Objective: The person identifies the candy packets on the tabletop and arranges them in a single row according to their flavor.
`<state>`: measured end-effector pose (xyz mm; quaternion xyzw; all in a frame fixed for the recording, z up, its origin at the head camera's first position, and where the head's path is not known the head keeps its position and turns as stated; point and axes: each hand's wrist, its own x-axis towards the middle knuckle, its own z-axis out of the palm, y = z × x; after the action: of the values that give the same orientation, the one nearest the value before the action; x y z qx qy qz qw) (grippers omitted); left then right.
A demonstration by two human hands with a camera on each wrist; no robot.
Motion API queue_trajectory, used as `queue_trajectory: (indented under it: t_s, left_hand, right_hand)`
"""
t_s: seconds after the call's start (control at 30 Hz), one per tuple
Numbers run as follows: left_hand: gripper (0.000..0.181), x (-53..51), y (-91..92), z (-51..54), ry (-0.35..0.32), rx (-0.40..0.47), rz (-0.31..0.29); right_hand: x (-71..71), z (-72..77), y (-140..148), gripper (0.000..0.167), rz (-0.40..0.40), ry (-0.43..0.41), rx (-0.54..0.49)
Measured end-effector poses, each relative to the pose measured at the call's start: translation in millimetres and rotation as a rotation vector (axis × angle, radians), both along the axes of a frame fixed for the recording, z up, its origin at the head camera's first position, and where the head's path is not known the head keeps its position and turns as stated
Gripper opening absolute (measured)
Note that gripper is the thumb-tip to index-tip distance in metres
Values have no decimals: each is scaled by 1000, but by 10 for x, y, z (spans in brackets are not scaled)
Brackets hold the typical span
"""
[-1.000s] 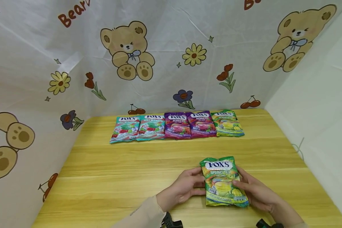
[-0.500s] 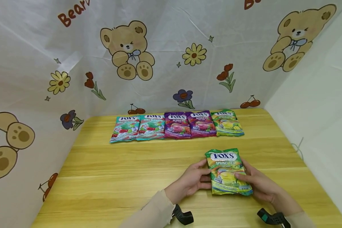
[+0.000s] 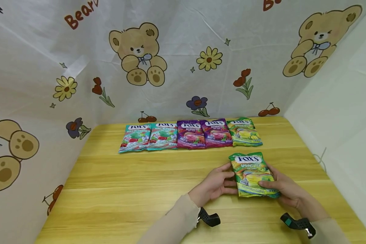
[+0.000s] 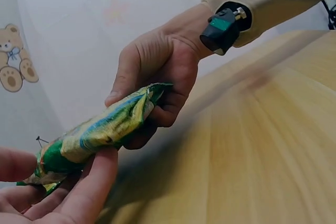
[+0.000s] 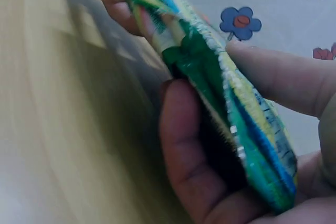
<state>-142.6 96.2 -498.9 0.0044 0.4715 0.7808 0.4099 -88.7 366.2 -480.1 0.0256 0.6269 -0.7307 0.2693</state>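
Observation:
A green and yellow bag of Fox's Spring Tea candy (image 3: 252, 176) is held between both hands above the near right part of the table, its printed front facing up. The right hand (image 3: 288, 188) grips its right edge, thumb on the front and fingers curled underneath, as the right wrist view shows. At the left edge, the left hand (image 3: 218, 183) holds the bag with its fingers under it; its thumb lies at the bag's side in the left wrist view. Seen edge-on there, the candy bag (image 4: 100, 129) is tilted and off the wood, with a shadow beneath.
Along the table's back edge lies a row: two teal Mint Blossom bags (image 3: 163, 137), two purple Berries bags (image 3: 191, 135) and one Spring Tea bag (image 3: 244, 133) at the right end. Behind them hangs a bear-print cloth (image 3: 177, 91). A thin cord (image 3: 321, 159) hangs at the right.
Both hands have carried the Spring Tea bag forward and to the right, closer to the back row. The row of bags has stayed in place.

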Motion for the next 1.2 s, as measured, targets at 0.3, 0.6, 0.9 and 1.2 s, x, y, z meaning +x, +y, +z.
queue_trajectory:
  t_s: [0.3, 0.6, 0.9, 1.2]
  left_hand:
    - [47, -196, 295, -5, -32, 55, 54]
    - [42, -445, 539, 99, -43, 81, 114]
    - [31, -638, 791, 193, -11, 58, 146]
    - [31, -720, 929, 250, -13, 6, 110]
  right_hand:
    - [-141, -40, 245, 57, -82, 50, -26]
    - [-305, -19, 377, 93, -175, 66, -233]
    - [-448, 7, 501, 73, -262, 41, -374]
    - [-712, 25, 744, 80, -298, 111, -392]
